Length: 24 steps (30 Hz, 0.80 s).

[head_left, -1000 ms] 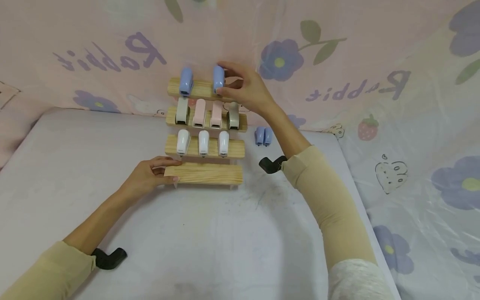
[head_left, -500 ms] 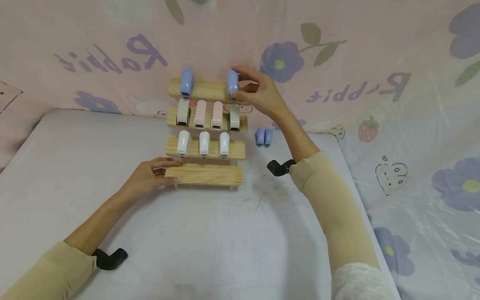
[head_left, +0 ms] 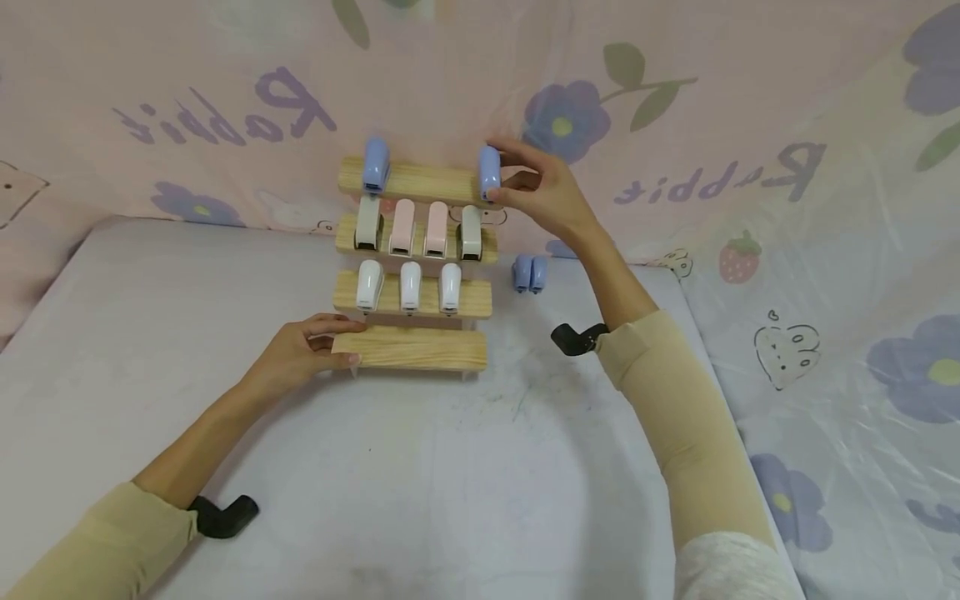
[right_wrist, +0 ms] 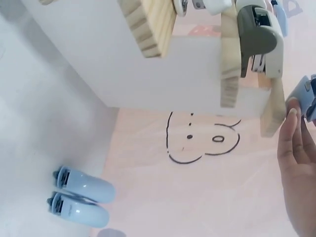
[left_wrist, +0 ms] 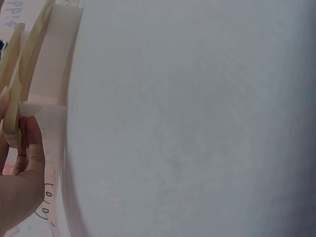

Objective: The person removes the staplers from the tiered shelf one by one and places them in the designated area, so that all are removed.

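My right hand [head_left: 551, 193] pinches a blue mini stapler [head_left: 489, 173] between thumb and fingers at the right end of the top wooden plank [head_left: 427, 181]. A second blue stapler [head_left: 376, 165] stands at that plank's left end. With my left hand [head_left: 296, 354] I grip the left end of the lowest plank [head_left: 420, 348] of the stepped display rack; in the left wrist view, fingers [left_wrist: 34, 148] are bent around the wood. The tier below the top carries grey-green staplers, one being at the right [head_left: 470, 233], and pink ones [head_left: 437, 229]. White staplers [head_left: 410, 286] stand one tier lower.
Two blue staplers [head_left: 529, 273] stand side by side on the white tabletop [head_left: 450, 483], right of the rack. Behind rises a printed pink curtain [head_left: 465, 75]. Clear side panels [right_wrist: 192, 79] support the planks. A black bent wrist mount [head_left: 577, 339] juts from each sleeve.
My right hand has moved right along the top plank with the blue stapler, from near the plank's middle to its right end. My left hand stays on the lowest plank.
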### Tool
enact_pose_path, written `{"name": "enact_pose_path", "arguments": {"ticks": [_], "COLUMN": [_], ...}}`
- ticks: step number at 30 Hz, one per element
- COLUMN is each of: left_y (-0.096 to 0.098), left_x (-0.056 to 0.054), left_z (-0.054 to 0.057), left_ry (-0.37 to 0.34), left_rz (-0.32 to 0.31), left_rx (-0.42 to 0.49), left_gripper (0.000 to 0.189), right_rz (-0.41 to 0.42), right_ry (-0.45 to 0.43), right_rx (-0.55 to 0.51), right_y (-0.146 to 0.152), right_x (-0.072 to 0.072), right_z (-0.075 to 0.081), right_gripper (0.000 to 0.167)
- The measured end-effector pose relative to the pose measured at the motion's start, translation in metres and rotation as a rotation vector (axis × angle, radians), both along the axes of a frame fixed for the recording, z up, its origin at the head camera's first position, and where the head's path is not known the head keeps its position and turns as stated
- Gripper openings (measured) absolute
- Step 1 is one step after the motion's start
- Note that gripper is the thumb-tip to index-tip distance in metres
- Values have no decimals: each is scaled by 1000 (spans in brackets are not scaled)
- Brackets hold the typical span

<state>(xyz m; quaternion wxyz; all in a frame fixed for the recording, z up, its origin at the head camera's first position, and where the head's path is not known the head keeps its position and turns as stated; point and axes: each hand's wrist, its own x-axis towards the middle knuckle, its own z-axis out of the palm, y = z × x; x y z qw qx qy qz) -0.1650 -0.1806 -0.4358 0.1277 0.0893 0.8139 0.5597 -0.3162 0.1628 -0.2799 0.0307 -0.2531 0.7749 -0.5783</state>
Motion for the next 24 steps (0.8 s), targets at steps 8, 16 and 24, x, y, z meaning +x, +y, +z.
{"name": "enact_pose_path", "arguments": {"ticks": [8,16,24], "left_y": [2,2,2], "left_x": [0,-2,0], "left_z": [2,1,0], "left_ry": [-10,-15,-12], "left_rz": [-1,0,6], "left_rx": [-2,-26,-12], "left_gripper": [52,54,54], "right_rz": [-26,-50,-61], "right_ry": [0,-5,-15], "right_rx": [-6,-2,40], "right_y": [16,30,43], "right_x": [1,5,6], "right_z": [-7,-14,-24], "right_gripper": [61,61,61]}}
